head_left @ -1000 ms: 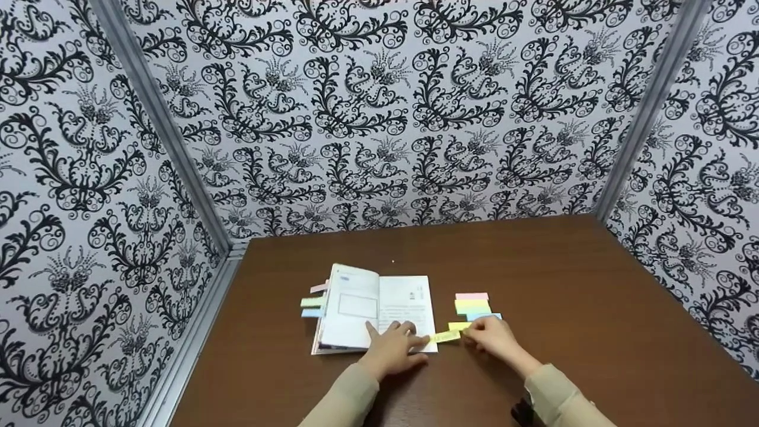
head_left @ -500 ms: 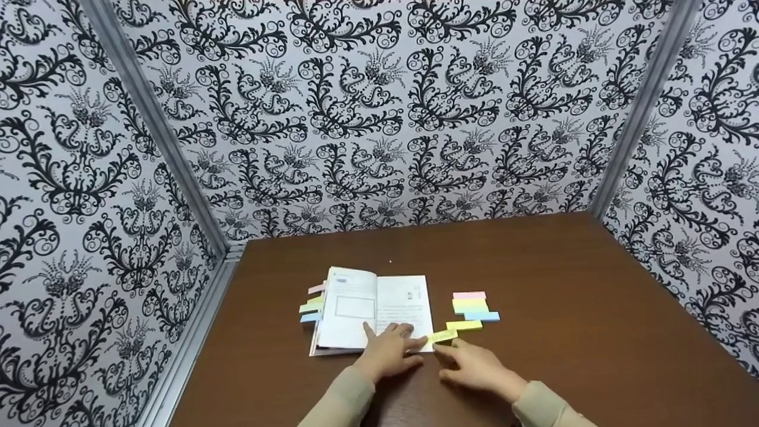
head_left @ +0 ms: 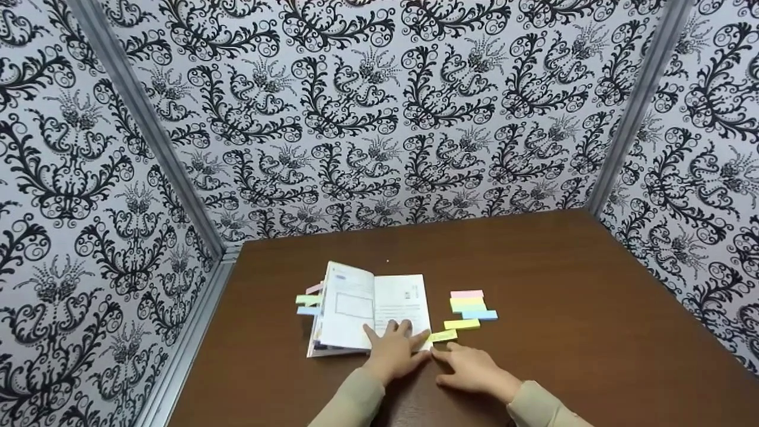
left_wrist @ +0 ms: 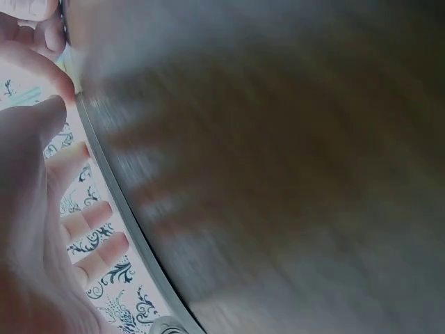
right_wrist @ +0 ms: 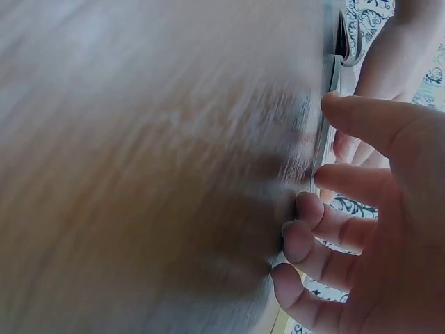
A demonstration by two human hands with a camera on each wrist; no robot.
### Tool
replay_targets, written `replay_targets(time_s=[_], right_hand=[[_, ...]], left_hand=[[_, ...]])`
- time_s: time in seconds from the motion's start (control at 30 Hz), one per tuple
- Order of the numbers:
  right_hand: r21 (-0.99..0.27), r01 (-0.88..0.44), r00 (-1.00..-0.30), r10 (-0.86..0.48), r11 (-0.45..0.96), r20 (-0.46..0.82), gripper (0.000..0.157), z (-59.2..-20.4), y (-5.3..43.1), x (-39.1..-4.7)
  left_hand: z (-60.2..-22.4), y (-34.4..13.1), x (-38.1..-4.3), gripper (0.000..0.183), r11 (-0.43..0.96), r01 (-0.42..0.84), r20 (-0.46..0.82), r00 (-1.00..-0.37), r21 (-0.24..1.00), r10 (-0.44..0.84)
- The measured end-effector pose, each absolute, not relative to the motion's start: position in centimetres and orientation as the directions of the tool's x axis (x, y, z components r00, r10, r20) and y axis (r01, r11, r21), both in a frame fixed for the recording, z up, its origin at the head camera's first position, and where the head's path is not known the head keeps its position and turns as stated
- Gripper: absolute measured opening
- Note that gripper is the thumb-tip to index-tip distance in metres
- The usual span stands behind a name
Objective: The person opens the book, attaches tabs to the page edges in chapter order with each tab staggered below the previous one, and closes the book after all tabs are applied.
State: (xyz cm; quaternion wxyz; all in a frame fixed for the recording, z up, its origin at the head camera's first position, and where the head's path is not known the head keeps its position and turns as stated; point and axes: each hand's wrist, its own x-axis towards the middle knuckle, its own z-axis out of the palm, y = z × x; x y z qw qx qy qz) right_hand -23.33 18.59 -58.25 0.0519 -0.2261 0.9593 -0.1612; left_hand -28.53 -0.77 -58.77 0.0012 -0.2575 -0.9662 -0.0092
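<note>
An open book lies on the brown table, its left pages lifted a little. Across its lower right page spreads my left hand, one fingertip at the inner end of a yellow sticky tab that juts out past the page's right edge. Just below that tab is my right hand, its fingertips down on the table by the book's lower right corner and nothing gripped. The right wrist view shows this hand's fingers loosely bent against the tabletop. In the left wrist view, the left hand has its fingers apart.
Right of the book lie sticky-note pads: a brighter yellow one, a blue one, a pale yellow-green one and a pink one. Pink, green and blue tabs stick out at the book's left side. Patterned walls enclose the table.
My right hand has let go of the yellow tab's outer end and moved left and down to the book's corner. My left hand stays on the page, its thumb now nearer the right fingertips.
</note>
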Motion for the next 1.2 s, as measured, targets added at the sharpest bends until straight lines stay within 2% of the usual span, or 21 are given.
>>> replay_targets(time_s=[0.4, 0.77, 0.9, 1.07, 1.2], right_hand=[[-0.363, -0.401, -0.890, -0.451, 0.841, -0.062, 0.063, -58.1, 18.8, -23.6], [-0.356, -0.408, -0.891, -0.452, 0.841, -0.046, 0.059, -58.0, 18.5, -23.5], [-0.370, -0.401, -0.891, -0.451, 0.838, -0.058, 0.061, -57.9, 18.6, -23.6], [-0.397, -0.401, -0.883, -0.464, 0.826, -0.072, 0.062, -57.9, 18.9, -23.6], [-0.392, -0.408, -0.882, -0.466, 0.825, -0.063, 0.061, -58.1, 18.8, -23.7]], left_hand=[[-58.6, -1.3, -28.2, 0.043, 0.817, 0.574, -0.002, -0.818, 0.053, 0.575], [-58.4, -0.5, -28.4, 0.052, 0.877, 0.480, -0.032, -0.876, 0.025, 0.481], [-58.0, -0.7, -28.1, 0.054, 0.870, 0.493, -0.046, -0.869, 0.006, 0.493], [-57.5, -1.4, -27.7, 0.049, 0.850, 0.524, -0.065, -0.848, 0.045, 0.526], [-57.5, -2.1, -27.6, 0.047, 0.838, 0.531, -0.079, -0.837, 0.127, 0.542]])
